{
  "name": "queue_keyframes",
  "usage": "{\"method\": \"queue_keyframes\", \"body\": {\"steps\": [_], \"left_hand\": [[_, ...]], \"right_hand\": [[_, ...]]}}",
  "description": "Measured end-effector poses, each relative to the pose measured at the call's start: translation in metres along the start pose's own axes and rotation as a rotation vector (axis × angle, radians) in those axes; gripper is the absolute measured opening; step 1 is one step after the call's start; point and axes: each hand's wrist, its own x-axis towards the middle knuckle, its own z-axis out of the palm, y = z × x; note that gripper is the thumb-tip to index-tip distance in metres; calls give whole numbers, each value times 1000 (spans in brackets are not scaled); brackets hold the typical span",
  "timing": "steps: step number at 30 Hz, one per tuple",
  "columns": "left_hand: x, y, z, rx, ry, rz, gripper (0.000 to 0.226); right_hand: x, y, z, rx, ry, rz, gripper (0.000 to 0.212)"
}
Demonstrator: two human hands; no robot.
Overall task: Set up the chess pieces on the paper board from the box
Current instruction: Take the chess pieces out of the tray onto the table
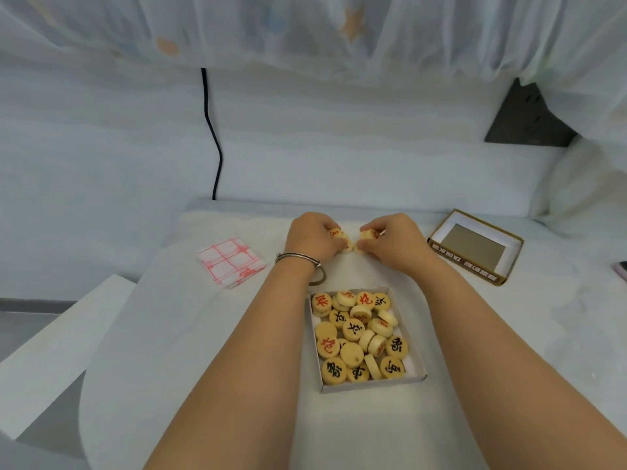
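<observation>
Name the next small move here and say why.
Probably lay the held pieces on the table and unfold the paper board. The left hand and right hand each grip pieces beyond the box, yet the board lies folded at the left, so no grid is open to set them on.

head-worn view, angled down, close over table

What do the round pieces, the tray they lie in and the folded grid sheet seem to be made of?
The round pieces look like pale wood, smooth and matt, with painted red or black characters; moulded plastic is also possible. The tray seems to be thin white cardboard, judging by its folded walls. The folded sheet looks like thin paper, printed with red lines and sharply creased.
</observation>
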Motion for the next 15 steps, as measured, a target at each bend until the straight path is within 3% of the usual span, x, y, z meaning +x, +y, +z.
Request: {"method": "queue_keyframes", "body": {"steps": [6,11,15], "left_hand": [[1,-7,0,92,62,-94,17],[2,-8,2,84,24,-93,23],[0,-6,3,-34,58,-73,34]], "right_hand": [[0,18,-14,-173,-6,104,28],[0,11,-4,-181,-55,7,35],[-2,10,7,-88,49,-19,41]]}}
